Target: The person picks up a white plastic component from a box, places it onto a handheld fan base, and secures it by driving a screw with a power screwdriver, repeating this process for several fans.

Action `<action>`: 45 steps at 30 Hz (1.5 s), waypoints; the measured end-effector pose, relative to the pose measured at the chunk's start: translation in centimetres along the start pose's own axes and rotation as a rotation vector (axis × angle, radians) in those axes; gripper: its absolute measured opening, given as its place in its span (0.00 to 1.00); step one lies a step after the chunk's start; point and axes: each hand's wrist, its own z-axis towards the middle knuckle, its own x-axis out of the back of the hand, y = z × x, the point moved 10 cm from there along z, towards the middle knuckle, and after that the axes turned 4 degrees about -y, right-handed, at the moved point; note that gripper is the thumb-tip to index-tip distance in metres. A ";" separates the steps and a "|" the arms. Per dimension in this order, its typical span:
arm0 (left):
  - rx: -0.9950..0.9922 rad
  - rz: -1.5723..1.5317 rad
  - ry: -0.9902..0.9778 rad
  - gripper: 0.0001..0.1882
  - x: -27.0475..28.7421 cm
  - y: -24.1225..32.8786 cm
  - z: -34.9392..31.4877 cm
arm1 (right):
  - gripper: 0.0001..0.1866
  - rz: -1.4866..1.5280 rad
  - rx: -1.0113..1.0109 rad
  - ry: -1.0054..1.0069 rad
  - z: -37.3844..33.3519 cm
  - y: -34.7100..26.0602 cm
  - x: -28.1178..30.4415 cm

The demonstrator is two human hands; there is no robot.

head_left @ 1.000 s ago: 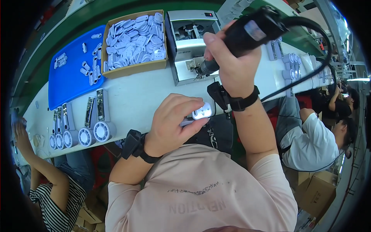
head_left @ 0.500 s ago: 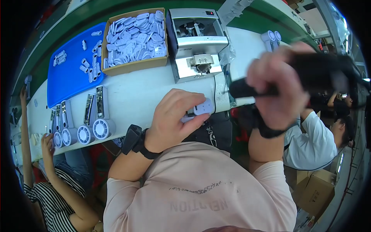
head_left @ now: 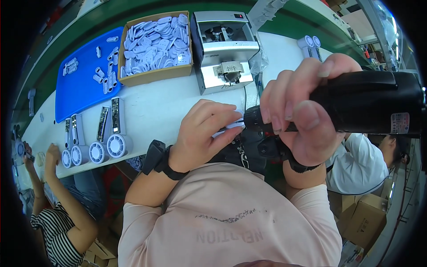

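Note:
My left hand [head_left: 202, 133] pinches a small pale lavender plastic piece [head_left: 235, 126] between thumb and fingers, above the table's near edge. Most of the piece is hidden by the fingers and the tool. My right hand [head_left: 307, 109] is wrapped round a black electric screwdriver [head_left: 369, 100], lying level and pointing left. Its nose meets the lavender piece at my left fingertips; whether the bit touches a screw, I cannot tell. Beyond my hands stands a silver and black screw feeder [head_left: 229, 51].
A cardboard box [head_left: 155, 78] full of lavender plastic covers and a blue tray [head_left: 73, 104] with small parts lie at the far left. Several handheld fans [head_left: 116, 146] with exposed circuit boards line the near left edge. Co-workers sit on both sides; one person's hand [head_left: 52, 155] is at far left.
My right hand has brought the screwdriver down and left to the lavender piece. My left hand keeps its grip, the piece now turned. The left co-worker's hands have shifted.

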 end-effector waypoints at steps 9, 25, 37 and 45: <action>0.043 -0.051 0.056 0.21 0.5 -0.3 0.2 | 0.22 0.041 -0.022 0.058 0.0 0.3 0.4; -0.018 0.030 0.159 0.16 -0.5 0.4 -1.0 | 0.21 0.078 0.024 0.074 -1.2 -0.1 -0.6; 0.010 0.368 -0.004 0.30 1.4 1.2 -1.9 | 0.23 0.326 0.302 0.254 -5.0 -4.4 5.6; 0.621 1.175 -0.450 0.32 12.4 -8.6 -6.7 | 0.17 -0.238 -0.611 0.512 -12.4 7.5 17.2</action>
